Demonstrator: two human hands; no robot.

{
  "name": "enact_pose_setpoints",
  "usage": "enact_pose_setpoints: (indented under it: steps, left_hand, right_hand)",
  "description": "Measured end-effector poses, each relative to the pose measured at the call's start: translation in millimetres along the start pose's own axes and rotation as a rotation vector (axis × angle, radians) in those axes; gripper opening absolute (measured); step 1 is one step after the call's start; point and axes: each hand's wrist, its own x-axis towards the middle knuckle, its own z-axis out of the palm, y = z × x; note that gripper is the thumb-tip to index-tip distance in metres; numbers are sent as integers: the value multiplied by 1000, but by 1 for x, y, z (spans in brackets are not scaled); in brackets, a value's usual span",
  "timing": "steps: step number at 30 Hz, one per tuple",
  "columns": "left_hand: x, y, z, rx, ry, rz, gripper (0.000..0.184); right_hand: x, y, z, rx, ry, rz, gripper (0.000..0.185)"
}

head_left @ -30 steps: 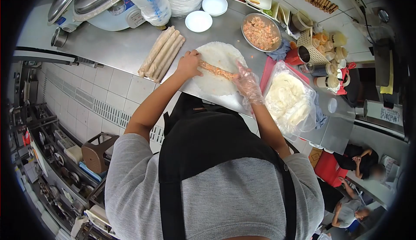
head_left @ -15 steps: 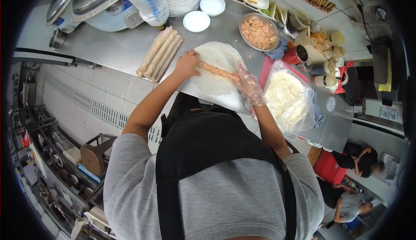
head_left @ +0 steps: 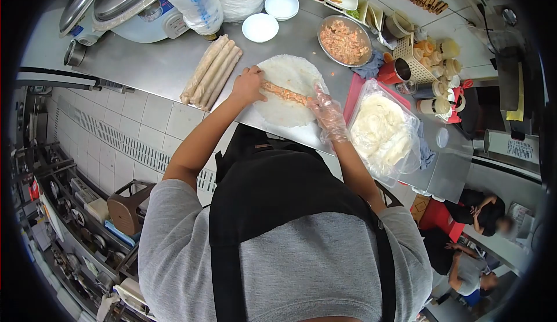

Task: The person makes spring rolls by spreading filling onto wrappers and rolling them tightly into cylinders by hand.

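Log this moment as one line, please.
left hand: bare, at one end of filling | right hand: gloved, at other end | wrapper: spread under filling | rolls: left of wrapper

Noted between left hand and right hand: filling strip on sheet. Left of grip: rolls. Beyond left hand: bowls. Beyond right hand: basin holding loose filling. Right of grip: soft mass in tub.

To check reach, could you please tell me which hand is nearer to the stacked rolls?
Left: the left hand is close beside the stacked rolls; the gloved right hand is farther off, at the far end of the filling strip.
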Motion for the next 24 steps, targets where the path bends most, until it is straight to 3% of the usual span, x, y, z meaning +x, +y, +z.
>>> enact_pose_setpoints:
  steps: [6,8,9,11,14,15,19,24]
  left_hand:
    - [0,0,0,-6,15,13,76]
    - [0,2,-3,8,-1,-14,77]
    - [0,1,-2,11,0,-17,77]
    - [-1,-3,0,-12,21,14,77]
    - [-1,-4,2,-30,34,20,77]
    - [-1,-4,3,-32,29,26,77]
    - [3,-5,5,10,17,31,75]
    - [3,-5,4,26,11,33,75]
  right_hand:
    - [12,-20,6,87,60,-44,61]
    - [20,-3,15,-214,-18,-355,66]
    - [20,-7,6,-212,-17,-358,66]
    - [17,-27,-26,-231,-288,-42,75]
    - [9,-15,-46,-150,-246,-73,82]
    - [11,-9,-48,-197,-308,-111,93]
    - [22,-5,-36,-98,-347,-111,96]
    - [30,-32,-26,-59,-342,85,97]
